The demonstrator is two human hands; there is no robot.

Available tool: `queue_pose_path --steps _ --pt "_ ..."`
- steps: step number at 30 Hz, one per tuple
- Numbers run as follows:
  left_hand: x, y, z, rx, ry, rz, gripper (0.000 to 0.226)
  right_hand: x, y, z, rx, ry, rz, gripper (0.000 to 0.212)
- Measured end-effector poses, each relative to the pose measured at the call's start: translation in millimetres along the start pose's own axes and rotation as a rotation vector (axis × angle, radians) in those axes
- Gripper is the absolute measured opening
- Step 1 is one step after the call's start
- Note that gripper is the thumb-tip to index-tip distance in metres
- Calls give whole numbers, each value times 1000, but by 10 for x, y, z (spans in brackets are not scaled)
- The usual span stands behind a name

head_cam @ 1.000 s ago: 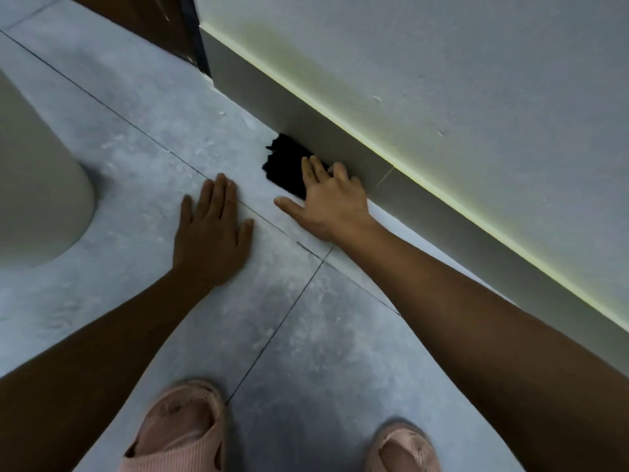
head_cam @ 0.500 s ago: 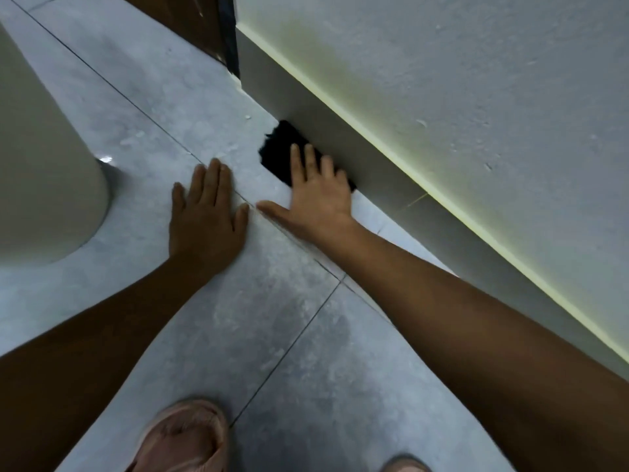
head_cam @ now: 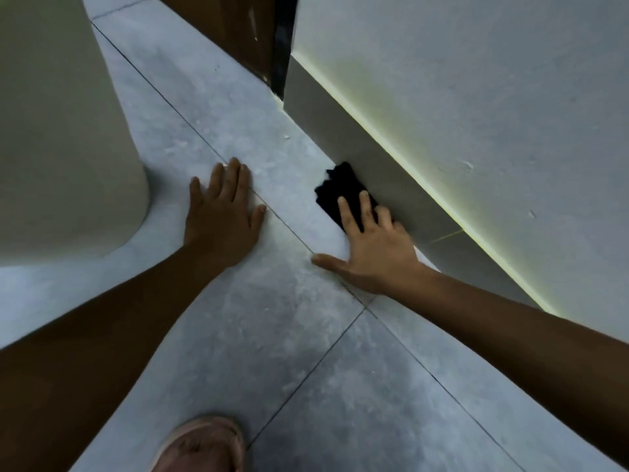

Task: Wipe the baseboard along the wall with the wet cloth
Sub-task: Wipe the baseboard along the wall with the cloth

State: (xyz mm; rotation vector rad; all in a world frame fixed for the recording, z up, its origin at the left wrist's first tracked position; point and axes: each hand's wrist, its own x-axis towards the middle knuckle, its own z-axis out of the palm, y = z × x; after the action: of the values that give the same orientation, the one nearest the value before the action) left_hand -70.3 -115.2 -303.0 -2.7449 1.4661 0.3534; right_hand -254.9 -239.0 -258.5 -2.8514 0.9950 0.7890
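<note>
A grey baseboard (head_cam: 343, 131) runs along the foot of the white wall (head_cam: 476, 80), from the upper middle down to the right. A black cloth (head_cam: 337, 190) lies against its lower edge where it meets the floor. My right hand (head_cam: 371, 247) presses flat on the cloth's near end, fingers spread over it and thumb out on the tile. My left hand (head_cam: 223, 216) lies flat on the grey floor tile to the left, fingers apart, holding nothing.
A large pale rounded object (head_cam: 61, 131) stands on the floor at the left, close to my left hand. A brown door or frame (head_cam: 238, 32) ends the baseboard at the top. A pink slipper (head_cam: 200, 444) shows at the bottom edge.
My right hand has kept pressing the cloth against the baseboard while my view has shifted forward along the wall; both hands now sit lower and farther right in view.
</note>
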Motion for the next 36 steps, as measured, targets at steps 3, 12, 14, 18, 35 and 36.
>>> queue_pose_path --steps 3,12,14,18,35,36 --pt "7 5 30 1 8 -14 72 442 -269 -182 56 74 -3 102" --pt "12 -73 34 19 14 -39 73 705 -335 -270 51 193 -82 93" --pt "23 -80 32 2 3 -40 74 370 -104 -92 43 166 -73 96" --pt "6 -94 40 -46 9 -23 76 -5 92 91 4 92 -9 101" --pt "-45 -220 51 -67 -13 -55 71 949 -482 -332 45 262 -84 61" --pt "-60 -226 51 -68 -11 -50 71 788 -399 -227 39 283 -77 60"
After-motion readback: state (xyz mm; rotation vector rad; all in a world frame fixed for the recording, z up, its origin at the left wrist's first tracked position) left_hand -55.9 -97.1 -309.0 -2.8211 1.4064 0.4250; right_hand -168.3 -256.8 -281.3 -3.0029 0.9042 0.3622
